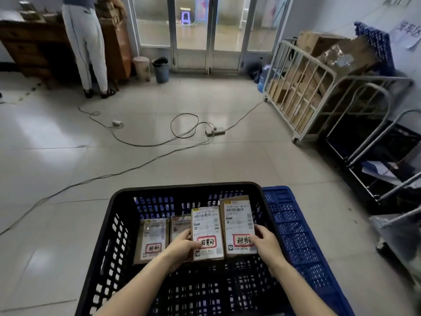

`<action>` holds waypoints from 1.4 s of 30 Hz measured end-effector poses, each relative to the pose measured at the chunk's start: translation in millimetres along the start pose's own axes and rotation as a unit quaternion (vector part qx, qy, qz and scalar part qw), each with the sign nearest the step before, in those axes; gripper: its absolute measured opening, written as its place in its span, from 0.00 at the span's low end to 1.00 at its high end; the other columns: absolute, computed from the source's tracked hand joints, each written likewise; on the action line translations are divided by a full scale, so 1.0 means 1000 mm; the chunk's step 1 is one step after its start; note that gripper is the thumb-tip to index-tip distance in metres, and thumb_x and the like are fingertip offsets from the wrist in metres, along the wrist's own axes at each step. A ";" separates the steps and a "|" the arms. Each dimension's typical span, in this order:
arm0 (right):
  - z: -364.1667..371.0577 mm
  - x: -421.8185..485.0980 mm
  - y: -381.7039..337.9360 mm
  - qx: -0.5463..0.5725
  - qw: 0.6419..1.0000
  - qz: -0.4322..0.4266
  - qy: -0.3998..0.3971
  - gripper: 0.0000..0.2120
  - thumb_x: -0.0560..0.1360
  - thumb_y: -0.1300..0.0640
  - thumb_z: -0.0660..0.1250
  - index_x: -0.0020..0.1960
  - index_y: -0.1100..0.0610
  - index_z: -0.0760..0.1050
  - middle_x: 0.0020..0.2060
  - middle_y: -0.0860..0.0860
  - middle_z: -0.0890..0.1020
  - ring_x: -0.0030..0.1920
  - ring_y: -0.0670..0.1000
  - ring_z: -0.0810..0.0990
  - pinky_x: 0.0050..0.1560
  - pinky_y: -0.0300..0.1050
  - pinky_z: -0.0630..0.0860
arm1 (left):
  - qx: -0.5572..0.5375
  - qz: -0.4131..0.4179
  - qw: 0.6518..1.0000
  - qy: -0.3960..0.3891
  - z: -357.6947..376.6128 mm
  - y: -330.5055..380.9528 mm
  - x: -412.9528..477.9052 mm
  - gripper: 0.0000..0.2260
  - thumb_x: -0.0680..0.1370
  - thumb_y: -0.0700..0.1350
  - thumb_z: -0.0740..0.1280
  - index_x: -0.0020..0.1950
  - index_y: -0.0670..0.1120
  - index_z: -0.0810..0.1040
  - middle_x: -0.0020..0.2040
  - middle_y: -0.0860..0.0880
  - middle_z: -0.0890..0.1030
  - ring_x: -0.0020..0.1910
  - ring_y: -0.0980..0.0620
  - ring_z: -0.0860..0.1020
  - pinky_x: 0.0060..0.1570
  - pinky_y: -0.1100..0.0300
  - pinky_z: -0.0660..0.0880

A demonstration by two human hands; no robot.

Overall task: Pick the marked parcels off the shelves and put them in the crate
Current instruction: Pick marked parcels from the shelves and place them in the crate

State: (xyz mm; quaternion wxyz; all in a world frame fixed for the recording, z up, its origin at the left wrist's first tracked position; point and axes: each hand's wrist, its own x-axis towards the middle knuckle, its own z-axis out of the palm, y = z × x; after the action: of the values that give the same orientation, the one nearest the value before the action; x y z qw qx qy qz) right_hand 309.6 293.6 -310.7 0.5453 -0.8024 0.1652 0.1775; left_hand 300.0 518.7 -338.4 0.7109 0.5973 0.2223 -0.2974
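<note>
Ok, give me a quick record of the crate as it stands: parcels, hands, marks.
crate: black plastic crate, on the tiled floor
parcels: four side by side inside
left hand: grips the third parcel from the left
right hand: pinches the rightmost parcel at its edge
marks: red-framed mark on leftmost parcel, third parcel, rightmost parcel; second parcel partly hidden

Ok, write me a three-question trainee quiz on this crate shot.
1. True or false: the black crate is empty.
2. How many parcels are in view inside the crate? A) two B) four C) seven
3. Which of the hands grips the rightmost parcel?
Key: 1 false; 2 B; 3 the right hand, while the left hand grips the neighbouring parcel.
</note>
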 end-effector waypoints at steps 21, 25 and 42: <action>0.042 0.129 0.088 -0.073 0.989 0.127 -0.012 0.13 0.77 0.65 0.58 0.60 0.56 0.68 0.52 0.51 0.80 0.47 0.48 0.80 0.42 0.42 0.81 | 0.193 -0.055 0.965 0.171 0.018 -0.043 0.124 0.26 0.75 0.37 0.67 0.72 0.45 0.65 0.63 0.45 0.77 0.59 0.47 0.77 0.59 0.50 0.76; 0.048 0.146 0.095 -0.087 0.985 0.149 -0.002 0.15 0.75 0.69 0.56 0.59 0.59 0.70 0.53 0.54 0.81 0.42 0.48 0.79 0.25 0.29 0.70 | 0.306 -0.043 0.928 0.207 0.030 -0.047 0.132 0.20 0.77 0.39 0.65 0.68 0.46 0.69 0.63 0.46 0.76 0.60 0.48 0.76 0.54 0.58 0.74; 0.068 0.153 0.128 -0.078 0.985 0.156 0.008 0.31 0.74 0.69 0.59 0.73 0.53 0.56 0.58 0.56 0.76 0.51 0.55 0.80 0.48 0.51 0.81 | 0.628 0.018 0.760 0.166 0.030 -0.063 0.124 0.27 0.81 0.46 0.55 0.77 0.48 0.49 0.69 0.45 0.66 0.65 0.46 0.65 0.59 0.57 0.67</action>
State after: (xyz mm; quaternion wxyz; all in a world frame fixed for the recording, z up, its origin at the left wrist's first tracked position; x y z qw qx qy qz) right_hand 379.1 301.1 -509.5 0.4448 -0.8084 0.2787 0.2664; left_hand 345.4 463.1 -460.9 0.1338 0.9537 0.0897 -0.2539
